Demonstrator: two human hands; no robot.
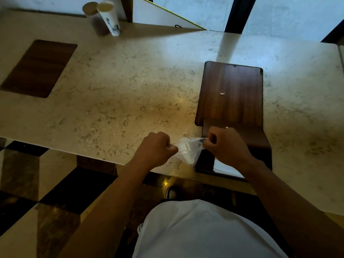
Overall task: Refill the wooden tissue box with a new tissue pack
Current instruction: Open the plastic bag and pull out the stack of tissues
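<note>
A dark wooden tissue box (230,94) lies on the marble counter at the right, its panel slid partly toward the far side so the near end is open. White tissues (227,169) show inside that near end, below my right wrist. Between my fists hangs a clear plastic wrapper (188,151), stretched at its top edge. My left hand (156,148) pinches its left side and my right hand (227,146) pinches its right side, just in front of the box. A small white scrap (222,93) rests on the box's panel.
A brown rectangular wooden inlay (39,67) sits in the counter at the far left. A white patterned tube (109,18) stands at the back beside a mirror (167,15), which doubles it. The counter's near edge (74,152) runs under my forearms, with checkered floor below.
</note>
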